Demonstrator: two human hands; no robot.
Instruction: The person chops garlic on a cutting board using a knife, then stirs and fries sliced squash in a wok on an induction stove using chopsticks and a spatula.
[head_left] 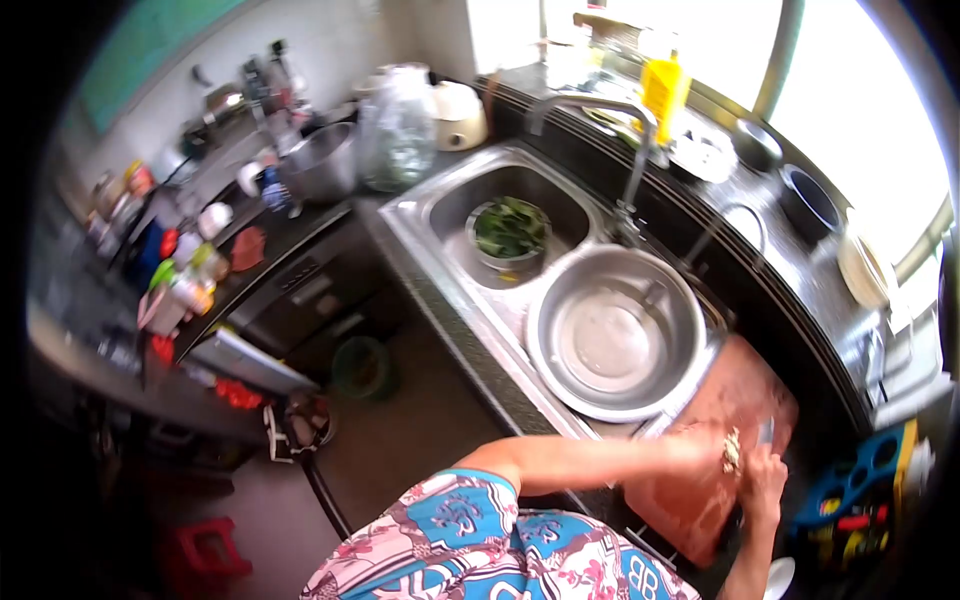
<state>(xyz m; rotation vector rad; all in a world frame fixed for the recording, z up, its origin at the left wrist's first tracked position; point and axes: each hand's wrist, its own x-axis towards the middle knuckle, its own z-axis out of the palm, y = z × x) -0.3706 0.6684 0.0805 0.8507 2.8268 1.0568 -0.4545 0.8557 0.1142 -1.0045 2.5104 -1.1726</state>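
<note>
A reddish-brown cutting board lies on the counter to the right of the sink. On it is a small heap of pale chopped bits, perhaps garlic. My right hand is closed around a knife, whose short stretch of grey blade shows beyond the fingers. From the left, my left hand reaches over the board right beside the heap. Its fingers are blurred, so their pose does not show.
A big metal basin rests over the sink, beside a bowl of green leaves. The faucet arches behind. A yellow bottle stands on the sill. At right is a blue rack; a red stool is on the floor.
</note>
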